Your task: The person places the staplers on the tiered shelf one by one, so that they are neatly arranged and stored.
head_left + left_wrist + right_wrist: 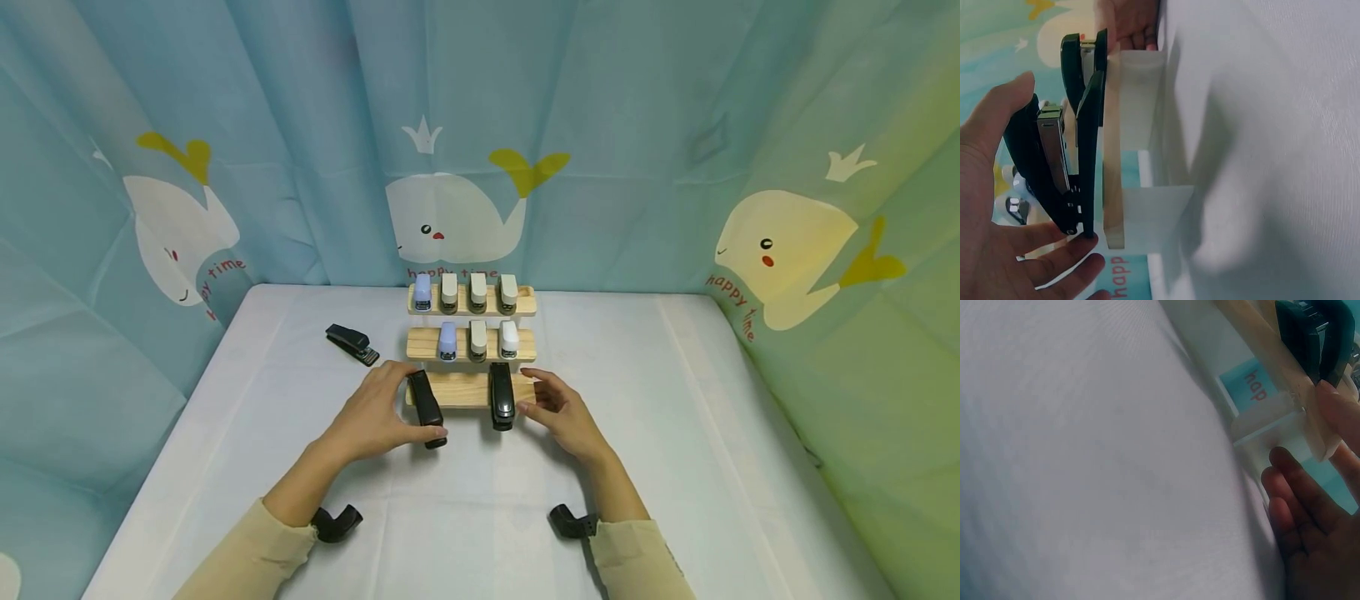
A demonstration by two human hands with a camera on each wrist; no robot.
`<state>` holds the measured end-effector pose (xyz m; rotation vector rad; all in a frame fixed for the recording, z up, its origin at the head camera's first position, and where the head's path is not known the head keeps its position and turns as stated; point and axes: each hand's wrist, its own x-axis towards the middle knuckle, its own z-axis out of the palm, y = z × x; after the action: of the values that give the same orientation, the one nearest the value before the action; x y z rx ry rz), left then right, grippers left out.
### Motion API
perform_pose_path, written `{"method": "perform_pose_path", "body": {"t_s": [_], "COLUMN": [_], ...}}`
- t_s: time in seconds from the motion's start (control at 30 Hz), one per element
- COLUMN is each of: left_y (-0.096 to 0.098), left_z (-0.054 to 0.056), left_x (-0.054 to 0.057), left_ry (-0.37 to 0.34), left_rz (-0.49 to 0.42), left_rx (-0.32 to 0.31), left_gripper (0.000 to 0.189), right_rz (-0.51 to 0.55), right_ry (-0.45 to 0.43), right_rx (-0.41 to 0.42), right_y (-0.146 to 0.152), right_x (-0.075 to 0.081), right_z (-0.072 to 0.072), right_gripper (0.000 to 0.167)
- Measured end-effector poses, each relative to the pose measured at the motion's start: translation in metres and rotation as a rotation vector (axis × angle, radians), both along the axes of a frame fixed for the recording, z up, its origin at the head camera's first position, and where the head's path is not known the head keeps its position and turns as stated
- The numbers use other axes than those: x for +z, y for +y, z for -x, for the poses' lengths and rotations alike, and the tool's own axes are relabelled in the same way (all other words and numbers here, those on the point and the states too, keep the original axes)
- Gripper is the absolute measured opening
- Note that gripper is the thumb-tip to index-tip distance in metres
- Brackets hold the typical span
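My left hand [372,417] pinches a black stapler [426,400] lengthwise, thumb at its front end and fingers at the back. This stapler is at the left end of the bottom board [468,392] of a small wooden display rack; in the left wrist view its arm [1030,156] is raised from its base. A second black stapler [502,398] rests on the right part of that board, jutting over the front edge. Beside it is my right hand [567,423], fingers loosely bent at the board's right end. In the right wrist view, the thumb reaches the second stapler's base [1300,347].
Small purple, beige and white bottle-like items [477,293] stand on the rack's top and middle boards [423,343]. A third black stapler [352,343] lies on the white table [637,400], left of the rack. A blue whale-print curtain [630,108] surrounds the table.
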<state>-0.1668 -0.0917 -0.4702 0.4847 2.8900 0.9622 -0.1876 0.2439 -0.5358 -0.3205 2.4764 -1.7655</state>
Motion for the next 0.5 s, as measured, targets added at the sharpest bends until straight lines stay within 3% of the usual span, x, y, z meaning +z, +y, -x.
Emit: {"method": "perform_pose_path", "body": {"t_s": [0.5], "left_y": [0.013], "left_z": [-0.001], "left_x": [-0.004], "left_ry": [0.023], "left_rz": [0.022], "left_rx": [-0.011], "left_gripper": [0.107], "right_rz": [0.007], "right_ry": [-0.012], "right_rx": [0.003], "right_y": [0.001], "right_x": [-0.001], "right_z": [0.0], "right_gripper": [0.058]}}
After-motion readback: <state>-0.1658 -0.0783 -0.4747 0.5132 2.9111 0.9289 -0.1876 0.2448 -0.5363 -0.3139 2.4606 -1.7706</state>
